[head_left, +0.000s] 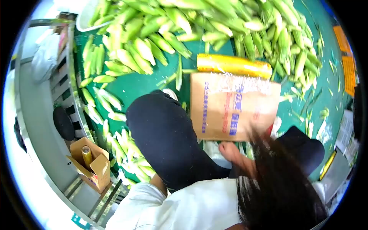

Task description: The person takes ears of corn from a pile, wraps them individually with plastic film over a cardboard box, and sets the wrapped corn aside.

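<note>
We are sitting with our dark-clad knees (161, 122) bent and parted, and between them, near the middle of the view, a printed cardboard box (234, 107) is lying with its blue and red lettering facing up. A yellow film roll (234, 66) is lying crosswise just along the box's far edge, and clear film (249, 82) is shining over that end of the cardboard. Our right hand (230, 151) is hovering or resting close by the near edge, while our long dark hair (283, 180) is falling across the arm behind it; the fingers are not showing clearly enough for us to tell whether they are spread, curled or gripping anything. Our left hand is lying out of sight, with only a strip of forearm (158, 184) showing beside the white sleeve (140, 199), so we cannot tell its state. Beyond the roll, a large heap of green-husked corn (268, 30) is covering the green floor (128, 87), and looser ears (109, 97) are lying along the left. A white tub (82, 23) is standing at the upper left, and lower down, an open carton (100, 168) is holding another yellow roll (87, 155) upright
</note>
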Motion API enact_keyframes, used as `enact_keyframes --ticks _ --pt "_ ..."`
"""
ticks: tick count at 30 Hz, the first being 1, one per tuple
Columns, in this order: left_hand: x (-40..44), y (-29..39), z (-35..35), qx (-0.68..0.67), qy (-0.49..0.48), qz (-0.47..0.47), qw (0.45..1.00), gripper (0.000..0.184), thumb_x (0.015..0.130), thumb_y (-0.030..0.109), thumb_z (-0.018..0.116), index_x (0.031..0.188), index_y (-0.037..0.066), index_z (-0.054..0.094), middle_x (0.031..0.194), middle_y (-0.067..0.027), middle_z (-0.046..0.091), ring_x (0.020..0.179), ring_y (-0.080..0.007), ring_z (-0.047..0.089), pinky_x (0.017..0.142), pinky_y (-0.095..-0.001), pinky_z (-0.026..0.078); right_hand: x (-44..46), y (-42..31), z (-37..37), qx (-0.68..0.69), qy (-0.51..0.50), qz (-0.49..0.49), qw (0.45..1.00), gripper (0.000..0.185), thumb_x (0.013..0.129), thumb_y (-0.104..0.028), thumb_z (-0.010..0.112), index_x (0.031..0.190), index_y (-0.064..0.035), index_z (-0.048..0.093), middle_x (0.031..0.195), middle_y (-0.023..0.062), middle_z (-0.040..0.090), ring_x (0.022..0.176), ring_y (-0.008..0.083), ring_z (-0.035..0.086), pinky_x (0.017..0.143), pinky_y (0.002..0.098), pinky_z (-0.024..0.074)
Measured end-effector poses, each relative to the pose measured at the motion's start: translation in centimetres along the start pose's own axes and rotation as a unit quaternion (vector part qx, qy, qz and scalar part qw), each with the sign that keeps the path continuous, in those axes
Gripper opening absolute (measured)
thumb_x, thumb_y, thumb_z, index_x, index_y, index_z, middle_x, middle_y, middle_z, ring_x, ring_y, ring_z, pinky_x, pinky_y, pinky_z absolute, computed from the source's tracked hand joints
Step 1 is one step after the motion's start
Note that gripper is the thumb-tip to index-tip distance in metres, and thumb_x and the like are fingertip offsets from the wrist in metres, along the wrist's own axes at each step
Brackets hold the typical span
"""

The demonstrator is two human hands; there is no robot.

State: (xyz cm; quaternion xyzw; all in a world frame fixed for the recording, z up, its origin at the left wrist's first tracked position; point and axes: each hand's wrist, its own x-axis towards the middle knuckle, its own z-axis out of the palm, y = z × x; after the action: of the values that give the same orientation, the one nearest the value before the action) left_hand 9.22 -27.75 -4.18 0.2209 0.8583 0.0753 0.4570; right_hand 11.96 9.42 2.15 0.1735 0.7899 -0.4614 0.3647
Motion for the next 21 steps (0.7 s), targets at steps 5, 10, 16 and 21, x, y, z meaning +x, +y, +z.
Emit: enact_keyframes --ticks 5,10,16,21 --pt "0.1 -0.1 -1.0 -0.021 0.029 -0.035 0.999 0.027 0.098 0.027 0.054 0.111 0.009 0.069 0.119 -0.0090 0.059 0.108 -0.0212 0.049 0.086 -0.0431 0.041 0.9 -0.1 -0.1 -0.021 -0.053 -0.007 0.998 0.030 0.087 -0.022 0.053 0.078 0.0041 0.064 0.075 0.0276 0.063 0.069 0.0420 0.062 0.069 0.0496 0.0488" --pt "1.2 -1.6 -4.0 -0.025 0.079 -0.032 0.996 0.028 0.101 0.029 0.052 0.110 0.009 0.068 0.108 -0.0080 0.064 0.096 -0.0178 0.055 0.077 -0.0384 0.045 1.5 0.4 0.3 -0.069 -0.031 -0.052 0.996 0.035 0.087 -0.029 0.052 0.089 -0.0004 0.073 0.091 0.0259 0.070 0.088 0.0434 0.067 0.083 0.0516 0.0524" --pt "0.9 -8.0 -21.9 -0.179 0.453 -0.012 0.873 0.029 0.104 0.032 0.051 0.109 0.009 0.067 0.096 -0.0068 0.070 0.082 -0.0137 0.062 0.066 -0.0328 0.050 1.2 -0.9 -0.4 -0.276 0.024 -0.082 0.957 0.037 0.088 -0.036 0.056 0.095 -0.0055 0.075 0.100 0.0206 0.072 0.093 0.0386 0.069 0.081 0.0502 0.0544" --pt "-7.4 6.7 -49.2 -0.373 0.645 0.242 0.621 0.022 0.103 0.021 0.053 0.108 0.002 0.064 0.084 0.0006 0.059 0.071 -0.0083 0.051 0.066 -0.0227 0.041 0.8 -5.2 -5.4 -0.200 0.013 -0.144 0.969 0.034 0.088 -0.035 0.061 0.100 -0.0076 0.076 0.103 0.0170 0.074 0.092 0.0353 0.071 0.084 0.0468 0.0556"
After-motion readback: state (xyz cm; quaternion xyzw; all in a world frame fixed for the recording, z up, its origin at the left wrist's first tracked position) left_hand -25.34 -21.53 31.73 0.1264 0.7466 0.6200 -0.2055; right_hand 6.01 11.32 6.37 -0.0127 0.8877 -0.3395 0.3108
